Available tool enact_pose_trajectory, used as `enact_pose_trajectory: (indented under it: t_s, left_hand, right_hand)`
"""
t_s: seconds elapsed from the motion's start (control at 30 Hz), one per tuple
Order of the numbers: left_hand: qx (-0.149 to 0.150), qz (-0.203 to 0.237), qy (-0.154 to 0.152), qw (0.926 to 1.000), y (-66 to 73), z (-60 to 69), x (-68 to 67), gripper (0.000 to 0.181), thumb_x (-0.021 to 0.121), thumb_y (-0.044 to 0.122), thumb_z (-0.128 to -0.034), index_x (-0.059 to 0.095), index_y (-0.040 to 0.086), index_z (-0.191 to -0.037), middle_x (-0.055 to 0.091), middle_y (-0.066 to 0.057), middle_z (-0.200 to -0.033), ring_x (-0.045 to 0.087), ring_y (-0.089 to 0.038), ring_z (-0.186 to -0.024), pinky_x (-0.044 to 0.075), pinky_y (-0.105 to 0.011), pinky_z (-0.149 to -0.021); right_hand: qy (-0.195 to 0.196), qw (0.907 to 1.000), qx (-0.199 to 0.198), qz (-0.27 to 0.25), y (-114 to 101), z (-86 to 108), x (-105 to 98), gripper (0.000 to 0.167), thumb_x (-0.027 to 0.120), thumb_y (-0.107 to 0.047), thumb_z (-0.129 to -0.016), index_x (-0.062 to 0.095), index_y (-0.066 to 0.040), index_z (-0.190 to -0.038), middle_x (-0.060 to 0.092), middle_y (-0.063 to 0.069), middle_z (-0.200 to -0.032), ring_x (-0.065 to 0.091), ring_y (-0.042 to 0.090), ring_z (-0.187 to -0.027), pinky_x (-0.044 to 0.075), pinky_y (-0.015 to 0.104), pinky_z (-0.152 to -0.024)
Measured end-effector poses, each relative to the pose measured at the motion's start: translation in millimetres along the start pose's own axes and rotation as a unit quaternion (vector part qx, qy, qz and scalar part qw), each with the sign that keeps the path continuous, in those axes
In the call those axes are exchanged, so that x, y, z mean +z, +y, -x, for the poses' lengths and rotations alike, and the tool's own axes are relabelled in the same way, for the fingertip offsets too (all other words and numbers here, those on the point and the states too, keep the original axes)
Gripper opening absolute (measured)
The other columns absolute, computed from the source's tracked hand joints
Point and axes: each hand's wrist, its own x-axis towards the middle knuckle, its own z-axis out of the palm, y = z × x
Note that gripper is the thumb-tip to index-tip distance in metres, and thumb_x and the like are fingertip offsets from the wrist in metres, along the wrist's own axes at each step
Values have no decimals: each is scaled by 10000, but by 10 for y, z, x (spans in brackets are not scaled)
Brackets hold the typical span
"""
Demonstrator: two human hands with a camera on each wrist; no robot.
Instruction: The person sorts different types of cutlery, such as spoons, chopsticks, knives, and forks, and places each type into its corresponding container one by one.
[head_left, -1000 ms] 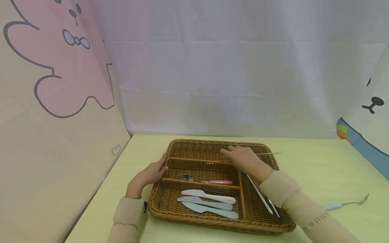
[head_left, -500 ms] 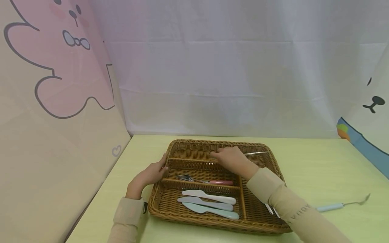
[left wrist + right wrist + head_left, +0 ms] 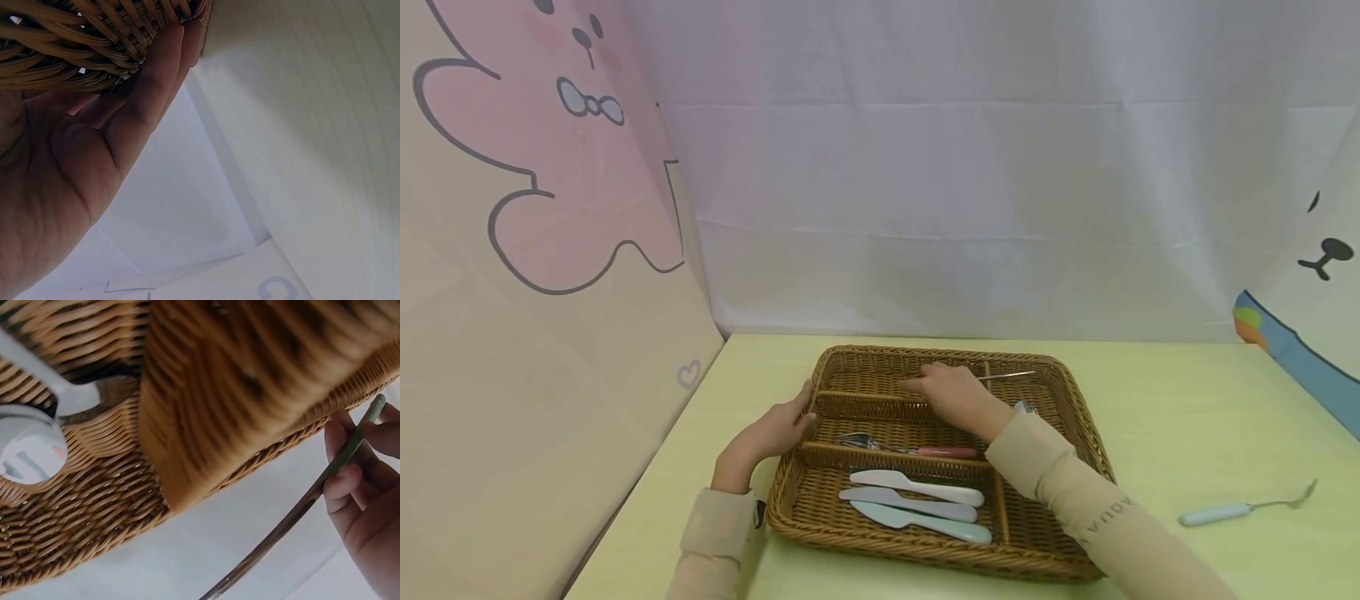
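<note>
A brown wicker cutlery basket [image 3: 925,554] with several compartments stands on the table. My left hand [image 3: 771,432] holds its left rim, thumb over the edge and fingers against the outer wall [image 3: 140,37]. Over the back compartment, my right hand [image 3: 958,400] pinches a thin utensil [image 3: 275,534] by its green handle end. Its metal part points right in the head view; its far end is seen edge-on, so I cannot tell the kind. In the middle compartment lie forks, one with a pink handle [image 3: 947,452]. White, grey and mint knives [image 3: 917,525] fill the front compartment.
Spoons [image 3: 31,447] lie in the right compartment, mostly hidden by my right sleeve in the head view. A fork with a light blue handle [image 3: 1216,514] lies on the table [image 3: 1210,417] right of the basket. Curtains [image 3: 962,208] enclose the back and sides.
My right hand has moved left over the back compartment, carrying the thin utensil; its metal end now lies inside the basket's outline. The left hand and the basket stay put.
</note>
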Motion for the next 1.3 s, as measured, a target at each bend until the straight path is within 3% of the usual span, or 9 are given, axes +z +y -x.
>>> enact_pose_trajectory:
  t_s: [0.2, 0.43, 0.5, 0.73, 0.93, 1.1, 1.3]
  left_hand:
    - [-7, 3, 13, 10000, -4, -2, 2, 626, 370, 164, -994, -14, 22, -1468, 346, 12, -515, 246, -111, -416, 337, -281, -520]
    - [-41, -17, -4, 10000, -12, -6, 1, 628, 367, 165, -995, -21, 19, -1468, 375, 1, -547, 253, -108, -420, 339, -280, -524]
    - [-57, 5, -18, 10000, -17, -3, 2, 629, 366, 167, -995, -23, 19, -1468, 370, 4, -538, 253, -109, -418, 336, -279, -515]
    - [-79, 33, -46, 10000, -30, -7, 11, 633, 364, 178, -997, -30, 29, -1469, 362, 12, -525, 251, -111, -417, 333, -281, -516]
    - [-30, 3, -17, 10000, -34, -30, 13, 630, 362, 165, -996, -32, 25, -1468, 373, -3, -539, 251, -113, -418, 337, -286, -521]
    - [-29, 36, -5, 10000, -15, -24, 9, 628, 364, 157, -995, -28, 19, -1466, 390, -15, -565, 246, -114, -416, 336, -285, -518]
    - [-16, 14, -11, 10000, -13, -14, 5, 630, 366, 156, -994, -27, 14, -1465, 382, -8, -548, 251, -114, -418, 337, -287, -527]
  right_hand:
    - [-256, 9993, 95, -256, -76, -57, 0, 571, 508, 117, -858, 544, -251, -1292, 502, 181, -1311, 480, 343, -1209, 519, 390, -750]
    - [27, 9998, -164, -105, -128, -113, 36, 465, 587, 91, -824, 622, -181, -1199, 627, 97, -1039, 604, 206, -886, 503, 286, -636]
    - [66, 9998, -192, -62, -130, -118, 52, 436, 593, 87, -822, 633, -167, -1173, 638, 76, -1016, 608, 191, -876, 508, 279, -653]
    - [278, 9988, -371, -140, -124, -112, 120, 409, 609, 80, -812, 625, -183, -1125, 649, 31, -1028, 614, 172, -880, 511, 286, -687]
    - [391, 9967, -623, 333, -131, -102, 135, 425, 583, 59, -841, 574, -216, -1164, 637, 33, -1056, 618, 196, -896, 505, 292, -638]
    - [236, 9976, -431, 484, -127, -101, 166, 486, 575, 51, -851, 524, -255, -1225, 611, 61, -1131, 620, 228, -968, 524, 318, -683]
    - [81, 9998, -141, 133, -118, -108, 180, 530, 564, 64, -852, 500, -214, -1298, 568, 121, -1222, 588, 269, -1069, 517, 358, -790]
